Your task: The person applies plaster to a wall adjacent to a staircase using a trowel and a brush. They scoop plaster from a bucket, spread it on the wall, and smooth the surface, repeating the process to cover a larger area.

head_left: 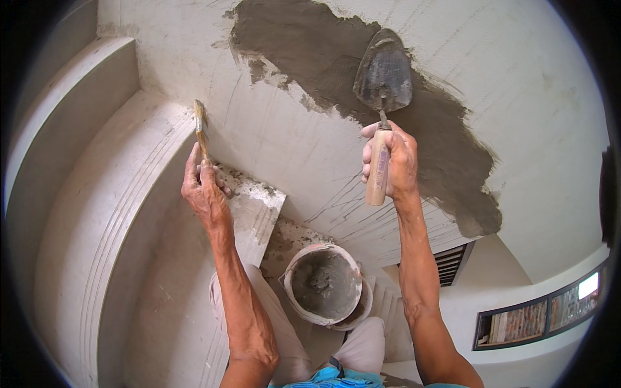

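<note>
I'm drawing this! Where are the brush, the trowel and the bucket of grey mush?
Brush (200, 125): head view, just below its bristles.
Trowel (383, 72): head view, on its blade.
Bucket (288, 284): head view, on its left rim.

Pale concrete stairs (90, 181) curve away left of and below the left fingers (193, 169), fine parallel grooves along their treads. A whitish plastered wall (284, 136) spreads between these and the right fingers (367, 154). Below the latter is a dark slatted opening (451, 262); farther right, a dark-framed window (517, 322) catches bright light.
</note>
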Demonstrator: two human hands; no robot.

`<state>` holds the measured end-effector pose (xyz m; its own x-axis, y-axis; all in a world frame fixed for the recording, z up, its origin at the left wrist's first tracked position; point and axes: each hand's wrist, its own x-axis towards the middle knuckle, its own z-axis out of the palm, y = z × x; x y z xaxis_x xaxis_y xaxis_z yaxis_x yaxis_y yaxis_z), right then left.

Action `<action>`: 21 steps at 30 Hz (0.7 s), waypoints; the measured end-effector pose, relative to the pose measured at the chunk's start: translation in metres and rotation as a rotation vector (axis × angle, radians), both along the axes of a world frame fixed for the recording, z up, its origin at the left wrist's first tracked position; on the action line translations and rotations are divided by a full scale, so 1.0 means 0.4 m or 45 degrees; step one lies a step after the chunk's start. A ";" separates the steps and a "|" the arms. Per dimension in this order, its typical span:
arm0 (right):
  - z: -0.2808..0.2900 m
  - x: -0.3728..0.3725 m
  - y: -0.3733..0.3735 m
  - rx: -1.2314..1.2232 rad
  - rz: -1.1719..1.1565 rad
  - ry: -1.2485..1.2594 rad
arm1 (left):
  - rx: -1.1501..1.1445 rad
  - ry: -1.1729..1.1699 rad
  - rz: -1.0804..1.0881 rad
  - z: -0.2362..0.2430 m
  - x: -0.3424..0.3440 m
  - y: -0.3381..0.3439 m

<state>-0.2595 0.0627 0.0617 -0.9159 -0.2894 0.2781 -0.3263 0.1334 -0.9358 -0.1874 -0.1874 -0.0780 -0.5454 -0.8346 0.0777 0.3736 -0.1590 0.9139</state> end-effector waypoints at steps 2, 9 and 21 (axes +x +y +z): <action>-0.017 -0.015 0.004 0.067 0.010 -0.064 | -0.007 -0.003 0.006 -0.002 -0.003 0.000; -0.058 0.034 -0.012 0.100 0.128 -0.266 | 0.014 -0.004 -0.002 0.011 0.005 -0.001; -0.039 0.014 -0.023 0.209 0.133 -0.240 | -0.008 -0.003 -0.022 -0.005 -0.004 0.002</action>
<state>-0.2541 0.0533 0.0462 -0.9100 -0.4119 0.0472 -0.1685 0.2633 -0.9499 -0.1889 -0.1867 -0.0801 -0.5598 -0.8246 0.0818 0.3690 -0.1596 0.9156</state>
